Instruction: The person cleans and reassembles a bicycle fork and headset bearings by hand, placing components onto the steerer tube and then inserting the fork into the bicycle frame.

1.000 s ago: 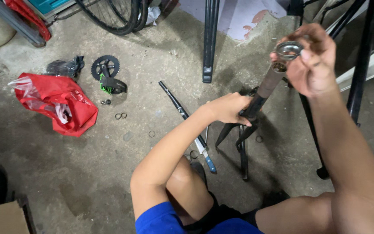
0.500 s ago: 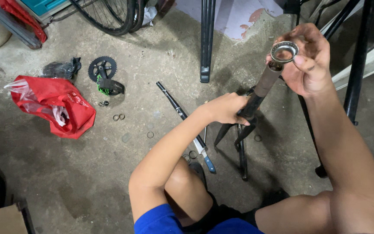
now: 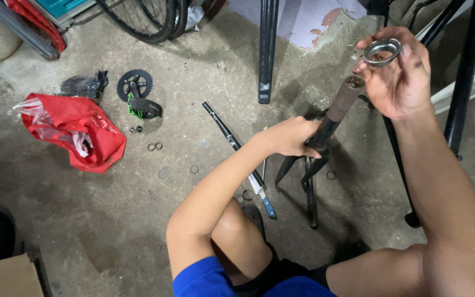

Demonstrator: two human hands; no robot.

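Grey concrete floor lies under me, strewn with a red plastic bag, a black chainring with crank and small metal rings. My left hand is closed around the black bicycle fork at its crown. My right hand pinches a silver metal bearing cup in its fingertips, just above the fork's steerer top.

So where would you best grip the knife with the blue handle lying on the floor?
Probably by the blue handle, coming from above on the near side. The knife lies flat on the concrete floor, handle end toward the person and blade pointing away, beside the left forearm.
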